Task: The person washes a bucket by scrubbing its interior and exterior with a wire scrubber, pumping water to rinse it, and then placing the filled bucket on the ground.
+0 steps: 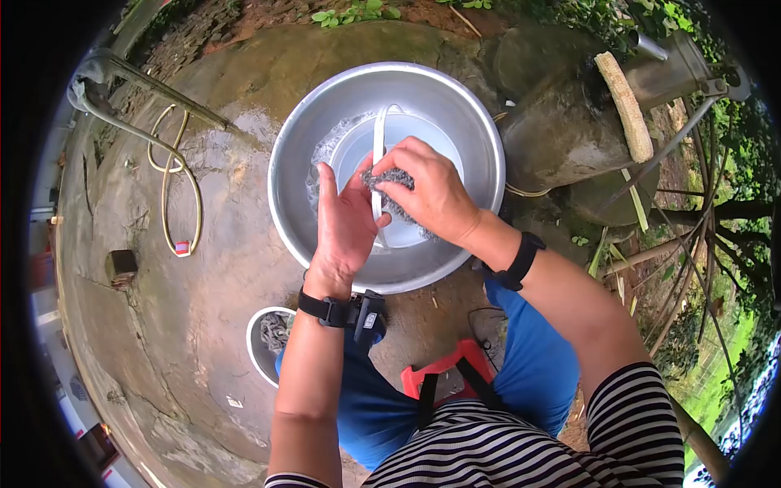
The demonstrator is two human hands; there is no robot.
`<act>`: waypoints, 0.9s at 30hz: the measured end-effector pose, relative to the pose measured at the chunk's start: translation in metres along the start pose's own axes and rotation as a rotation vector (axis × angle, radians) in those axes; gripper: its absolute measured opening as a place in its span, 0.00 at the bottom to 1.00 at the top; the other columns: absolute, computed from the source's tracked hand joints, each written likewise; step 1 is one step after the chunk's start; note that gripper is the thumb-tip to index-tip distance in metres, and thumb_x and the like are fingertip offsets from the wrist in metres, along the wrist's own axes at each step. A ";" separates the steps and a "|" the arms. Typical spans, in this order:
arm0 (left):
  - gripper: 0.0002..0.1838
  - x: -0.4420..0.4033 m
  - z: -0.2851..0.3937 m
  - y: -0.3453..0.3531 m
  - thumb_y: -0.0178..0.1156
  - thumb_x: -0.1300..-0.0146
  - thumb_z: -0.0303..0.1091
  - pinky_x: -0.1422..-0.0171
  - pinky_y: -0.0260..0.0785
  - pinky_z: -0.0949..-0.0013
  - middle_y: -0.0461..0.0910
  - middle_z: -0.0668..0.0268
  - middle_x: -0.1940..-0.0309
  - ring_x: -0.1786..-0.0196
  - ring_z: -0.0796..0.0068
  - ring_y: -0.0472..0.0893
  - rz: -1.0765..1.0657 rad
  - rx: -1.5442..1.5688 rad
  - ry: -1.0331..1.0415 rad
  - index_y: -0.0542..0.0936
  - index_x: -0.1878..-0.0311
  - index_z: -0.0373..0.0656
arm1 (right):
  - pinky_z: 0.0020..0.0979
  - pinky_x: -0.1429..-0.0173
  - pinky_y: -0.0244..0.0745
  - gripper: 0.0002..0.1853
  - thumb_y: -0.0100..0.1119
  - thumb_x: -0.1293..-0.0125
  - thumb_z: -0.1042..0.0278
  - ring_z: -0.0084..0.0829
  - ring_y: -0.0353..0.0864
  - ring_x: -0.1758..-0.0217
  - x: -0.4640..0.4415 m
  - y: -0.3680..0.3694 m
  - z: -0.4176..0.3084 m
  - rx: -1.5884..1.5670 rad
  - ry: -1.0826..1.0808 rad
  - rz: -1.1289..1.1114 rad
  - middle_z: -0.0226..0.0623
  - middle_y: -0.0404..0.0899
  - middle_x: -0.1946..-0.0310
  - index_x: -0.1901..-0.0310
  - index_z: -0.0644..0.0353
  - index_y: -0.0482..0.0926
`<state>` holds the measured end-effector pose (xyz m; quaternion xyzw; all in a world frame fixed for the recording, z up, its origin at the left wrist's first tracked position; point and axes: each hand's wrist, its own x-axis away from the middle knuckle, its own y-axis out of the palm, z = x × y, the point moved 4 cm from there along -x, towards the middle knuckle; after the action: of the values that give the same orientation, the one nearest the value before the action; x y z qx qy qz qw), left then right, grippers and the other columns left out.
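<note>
A large metal basin (281, 207) stands on the ground in front of me, with water and suds in it. Over it is a narrow, curved white piece (379, 138), seen nearly edge-on; it looks like the rim of a dish or lid, but I cannot tell which. My left hand (346, 215) supports it from the left, thumb raised and fingers partly behind it. Pinched in my right hand (431, 187) is a grey mesh scrubber (396, 177), pressed against the white piece. Part of the scrubber hangs below my right fingers.
A small white bowl (254, 346) with grey material inside stands left of my legs. A looped hose (165, 220) lies on the wet concrete farther left. To the right, a corncob (625, 106) rests near a metal hand pump (667, 73). A red stool (415, 378) is beneath me.
</note>
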<state>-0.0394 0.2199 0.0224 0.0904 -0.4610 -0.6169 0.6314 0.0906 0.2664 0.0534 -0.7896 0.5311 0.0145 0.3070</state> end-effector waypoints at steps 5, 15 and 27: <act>0.46 -0.008 -0.004 -0.018 0.33 0.29 0.76 0.58 0.66 0.72 0.76 0.75 0.54 0.56 0.76 0.72 0.015 -0.021 0.002 0.71 0.28 0.45 | 0.37 0.51 0.77 0.08 0.69 0.44 0.74 0.43 0.83 0.55 -0.016 -0.007 0.009 0.041 0.013 0.105 0.40 0.81 0.62 0.61 0.60 0.84; 0.47 -0.012 -0.017 -0.005 0.29 0.29 0.76 0.62 0.64 0.73 0.76 0.75 0.57 0.58 0.74 0.70 -0.115 -0.012 -0.084 0.72 0.29 0.45 | 0.35 0.47 0.76 0.09 0.70 0.42 0.72 0.37 0.83 0.55 -0.027 -0.044 0.040 -0.042 0.123 0.336 0.39 0.82 0.59 0.59 0.59 0.85; 0.29 -0.007 0.003 -0.009 0.45 0.24 0.62 0.67 0.57 0.78 0.72 0.77 0.63 0.63 0.84 0.66 0.124 -0.367 0.020 0.76 0.33 0.53 | 0.24 0.57 0.75 0.10 0.69 0.39 0.71 0.19 0.77 0.64 -0.026 -0.054 0.066 -0.287 0.283 0.385 0.30 0.83 0.63 0.57 0.63 0.84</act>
<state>-0.0468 0.2257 0.0145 -0.0490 -0.3393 -0.6495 0.6786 0.1451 0.3340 0.0346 -0.7037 0.7015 0.0372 0.1064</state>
